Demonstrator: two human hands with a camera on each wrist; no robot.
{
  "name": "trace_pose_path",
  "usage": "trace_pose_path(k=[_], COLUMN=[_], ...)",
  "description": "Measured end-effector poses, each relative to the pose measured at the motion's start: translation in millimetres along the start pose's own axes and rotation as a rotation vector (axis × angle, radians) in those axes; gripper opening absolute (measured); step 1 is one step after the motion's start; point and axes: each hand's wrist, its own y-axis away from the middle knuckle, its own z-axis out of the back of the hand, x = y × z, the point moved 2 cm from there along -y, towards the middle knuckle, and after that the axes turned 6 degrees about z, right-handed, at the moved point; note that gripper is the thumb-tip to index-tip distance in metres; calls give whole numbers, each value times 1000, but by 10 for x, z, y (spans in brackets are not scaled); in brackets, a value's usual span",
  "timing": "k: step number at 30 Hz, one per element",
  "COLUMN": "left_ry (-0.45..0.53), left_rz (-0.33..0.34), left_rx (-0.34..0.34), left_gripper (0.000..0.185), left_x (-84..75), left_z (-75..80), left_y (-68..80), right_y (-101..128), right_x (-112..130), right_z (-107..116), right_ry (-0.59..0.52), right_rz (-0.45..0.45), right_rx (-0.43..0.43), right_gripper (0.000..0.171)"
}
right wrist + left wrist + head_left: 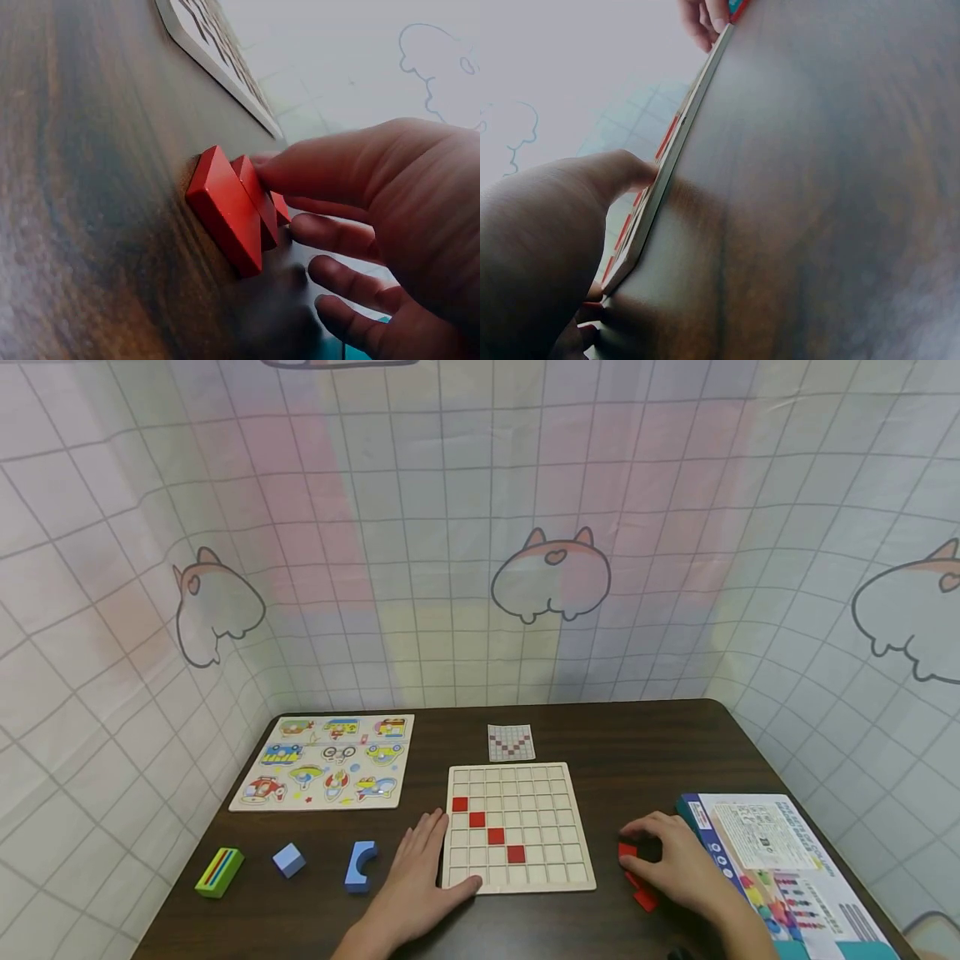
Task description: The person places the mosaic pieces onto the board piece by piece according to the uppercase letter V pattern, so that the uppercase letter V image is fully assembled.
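The left hand (pixel 416 881) lies flat on the desk (pixel 645 752), fingers straight, thumb touching the near left corner of the grid board (pixel 517 827). It holds nothing. Four red squares (pixel 487 827) sit in the board in a slanted line.

The right hand (pixel 675 860) rests over a few red tiles (pixel 633 877) lying on the desk just right of the board. Its fingers bend down and touch them, but I cannot tell if it has one in its grip.

A colorful box (pixel 780 868) lies right beside that hand. A small pattern card (pixel 511 742) sits behind the board. Far left are a picture puzzle (pixel 330 762), a green block (pixel 219 872), a blue cube (pixel 288 860) and a blue arch block (pixel 361 866).
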Motion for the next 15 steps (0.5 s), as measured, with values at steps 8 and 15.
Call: trace_pose_path(k=[8,15], left_ry=[9,17], left_rz=[-5,-11], left_rx=[-6,-11], left_gripper=[120,119], left_x=[-8,-8], left_z=[6,10], left_y=[11,20], right_y=[-5,-16], right_x=[-14,-35], right_z=[-8,-20], right_ry=[3,8], right_rz=[-15,-12], right_rx=[0,0], right_gripper=[21,18])
